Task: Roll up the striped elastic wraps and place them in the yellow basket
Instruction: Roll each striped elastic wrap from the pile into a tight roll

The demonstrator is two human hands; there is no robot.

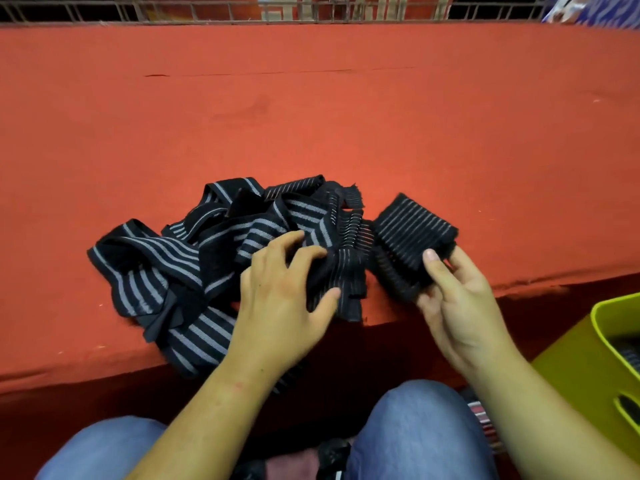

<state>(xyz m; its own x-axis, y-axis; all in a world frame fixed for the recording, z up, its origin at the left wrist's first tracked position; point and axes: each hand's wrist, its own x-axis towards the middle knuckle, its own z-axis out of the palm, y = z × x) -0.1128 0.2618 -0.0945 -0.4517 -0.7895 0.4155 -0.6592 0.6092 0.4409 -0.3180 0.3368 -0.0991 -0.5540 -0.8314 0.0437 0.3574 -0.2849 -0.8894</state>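
Note:
A tangled pile of black elastic wraps with grey stripes [180, 265] lies on the red-covered table near its front edge, partly hanging over it. My left hand [280, 296] rests on the pile's right part, fingers curled around a black strip. My right hand [460, 306] holds a rolled black wrap [410, 237] by its near end, thumb on top. The yellow basket [595, 372] stands at the lower right, below the table edge, with a dark striped roll inside.
The red cloth table [311, 116] stretches far back to a metal grid fence [207, 10]. My knees in blue jeans [415, 434] sit under the table edge. A striped fabric piece [483, 420] lies between my right knee and the basket.

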